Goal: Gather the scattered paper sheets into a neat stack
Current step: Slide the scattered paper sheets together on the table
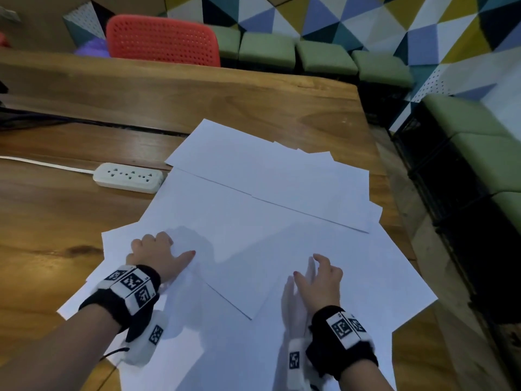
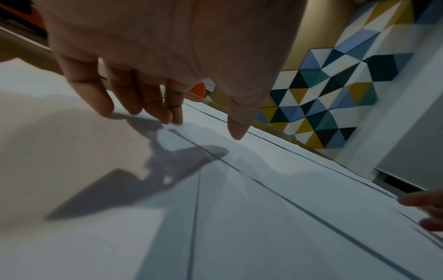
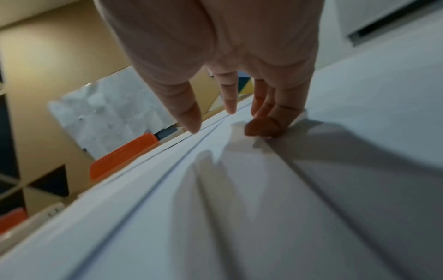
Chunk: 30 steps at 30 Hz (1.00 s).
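White paper sheets (image 1: 253, 221) lie fanned out and overlapping across the right half of a wooden table (image 1: 56, 215), corners sticking out at different angles, not yet squared into a stack. The spread runs from the near edge up to about mid-table; some sheets hang past the near right edge.

Left hand (image 1: 158, 255) sits on the near-left part of the spread. Its fingers (image 2: 95, 94) bend downward with tips touching the paper and the thumb stretched out to the right. Nothing is gripped; it just presses on the top sheet, palm raised off it.

Right hand (image 1: 318, 280) is on the near-right part of the spread, well apart from the left. In the right wrist view its fingertips (image 3: 261, 127) press down on the paper, which bunches into a small ridge at the little-finger side; thumb and index point down at the sheet. Whether a paper edge is pinched there or only pushed, cannot tell. Both wrists wear black bands with white marker tags.

Left of the sheets, a white power strip (image 1: 128, 177) lies on the table, its right end touching or just under a sheet edge, cord running off left. At the far side a red perforated chair (image 1: 163, 39) stands behind the table, green cushioned seats (image 1: 296, 55) to its right, and a wall of coloured triangles (image 1: 394, 21) beyond.
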### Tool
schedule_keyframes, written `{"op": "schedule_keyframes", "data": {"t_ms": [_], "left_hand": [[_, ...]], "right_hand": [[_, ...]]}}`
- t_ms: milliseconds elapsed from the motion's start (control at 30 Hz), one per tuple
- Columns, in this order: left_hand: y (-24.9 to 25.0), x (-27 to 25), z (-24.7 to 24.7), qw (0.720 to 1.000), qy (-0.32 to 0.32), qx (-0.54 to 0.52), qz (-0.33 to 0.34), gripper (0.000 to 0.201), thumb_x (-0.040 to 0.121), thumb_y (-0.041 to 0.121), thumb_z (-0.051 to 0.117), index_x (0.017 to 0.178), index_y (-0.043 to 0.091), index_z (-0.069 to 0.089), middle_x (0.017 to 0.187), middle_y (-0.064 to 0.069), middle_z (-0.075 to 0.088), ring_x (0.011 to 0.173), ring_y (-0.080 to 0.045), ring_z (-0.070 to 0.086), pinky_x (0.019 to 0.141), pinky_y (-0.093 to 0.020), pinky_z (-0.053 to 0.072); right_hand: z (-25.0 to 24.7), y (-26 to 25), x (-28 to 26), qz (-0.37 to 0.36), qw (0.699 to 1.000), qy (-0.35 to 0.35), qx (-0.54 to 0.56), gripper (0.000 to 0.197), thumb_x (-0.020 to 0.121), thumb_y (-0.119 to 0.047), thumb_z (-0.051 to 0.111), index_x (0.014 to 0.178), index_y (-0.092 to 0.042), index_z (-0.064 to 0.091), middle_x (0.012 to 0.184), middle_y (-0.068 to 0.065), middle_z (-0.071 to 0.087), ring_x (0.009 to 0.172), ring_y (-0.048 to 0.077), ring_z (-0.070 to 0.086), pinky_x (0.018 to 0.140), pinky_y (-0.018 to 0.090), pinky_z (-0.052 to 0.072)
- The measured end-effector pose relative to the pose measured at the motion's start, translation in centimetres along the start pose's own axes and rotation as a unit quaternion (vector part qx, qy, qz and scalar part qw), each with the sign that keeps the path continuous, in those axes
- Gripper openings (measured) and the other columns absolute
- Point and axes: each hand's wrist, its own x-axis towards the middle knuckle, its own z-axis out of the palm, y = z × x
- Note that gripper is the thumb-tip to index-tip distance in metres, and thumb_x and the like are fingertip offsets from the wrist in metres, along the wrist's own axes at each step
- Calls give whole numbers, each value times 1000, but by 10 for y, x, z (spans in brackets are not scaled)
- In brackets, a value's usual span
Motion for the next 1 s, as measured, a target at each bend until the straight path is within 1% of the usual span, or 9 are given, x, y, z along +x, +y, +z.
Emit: {"op": "schedule_keyframes", "data": {"t_ms": [67,200,300,367,433,633,733,867,1000], "left_hand": [[0,-2,0,1000,-6,6,2,52,79,57,53,111,16,49,118,-12,48,113,-31,42,92,-38,39],[-1,-5,1,983,-47,-179,-2,42,79,39,65,102,13,42,104,-8,54,92,-25,51,73,-32,40],[0,-11,5,959,-75,-272,12,42,77,25,70,108,16,43,91,-4,56,82,-20,56,63,-30,43],[-2,-10,7,950,-81,-298,36,41,77,17,71,114,14,53,97,-5,62,90,-22,58,74,-32,47],[-7,-9,8,940,-94,-324,50,38,76,14,72,112,15,60,106,-5,66,100,-25,59,81,-33,47],[-28,-4,6,920,-157,-356,46,30,75,-2,67,101,13,64,100,-10,70,94,-24,66,65,-21,49],[-45,7,14,908,-156,-389,3,34,76,-8,64,107,5,58,121,-24,58,116,-35,54,88,-33,50],[-44,4,19,926,-115,-359,7,36,80,-1,64,115,5,56,121,-15,56,113,-28,54,95,-35,45],[-32,-5,11,948,-60,-312,23,32,82,11,63,114,10,60,111,-8,60,104,-26,58,90,-31,44]], "right_hand": [[6,-1,-3,7,999,-16,41,59,82,-21,62,134,-17,35,130,11,33,116,28,47,97,33,40],[12,0,-5,34,987,-70,139,54,80,-21,66,127,-21,38,93,7,57,84,25,59,86,39,51],[17,-7,-8,2,987,-120,108,21,84,-29,63,92,-20,45,77,2,48,68,18,49,66,28,43],[20,-14,-3,-26,990,-83,114,36,83,-35,64,69,-17,37,65,0,39,57,16,38,57,24,33],[21,-21,7,-4,987,-27,158,35,80,-38,66,66,-19,40,65,3,46,58,21,45,62,28,39],[16,-21,30,-38,996,9,82,31,84,-17,63,65,-24,39,63,-1,47,66,23,48,62,27,37],[4,-5,30,-58,998,15,24,29,87,-10,54,65,-18,37,64,-1,42,66,22,43,57,29,31],[-9,20,23,-63,997,-46,-22,10,90,-5,44,81,-8,41,75,4,44,73,22,43,57,27,30],[1,24,5,-71,991,-114,-7,26,89,-5,46,70,-20,35,67,-1,40,61,15,38,57,26,29]]}}
